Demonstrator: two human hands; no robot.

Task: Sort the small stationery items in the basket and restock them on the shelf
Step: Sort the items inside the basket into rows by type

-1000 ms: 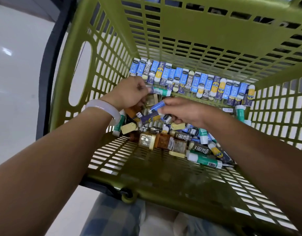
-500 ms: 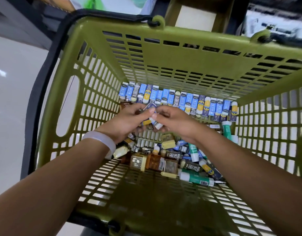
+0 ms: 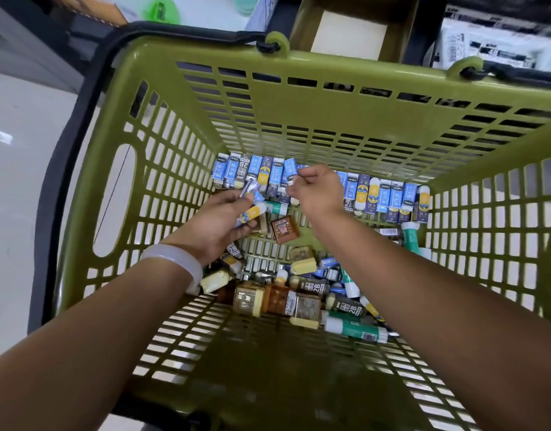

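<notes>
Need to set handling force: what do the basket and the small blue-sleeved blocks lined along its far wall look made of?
The basket looks like moulded olive plastic, semi-matte, with uniform cast slots. The blue-sleeved blocks appear to be erasers in glossy printed paper or card sleeves, with pale ends showing; probably soft rubber or vinyl, though that cannot be confirmed.

The basket is olive-green moulded plastic with a slotted, semi-matt surface. Its handle is black plastic. The erasers carry glossy printed sleeves. The floor is smooth, glossy white. The bracelet looks smooth and translucent.
</notes>
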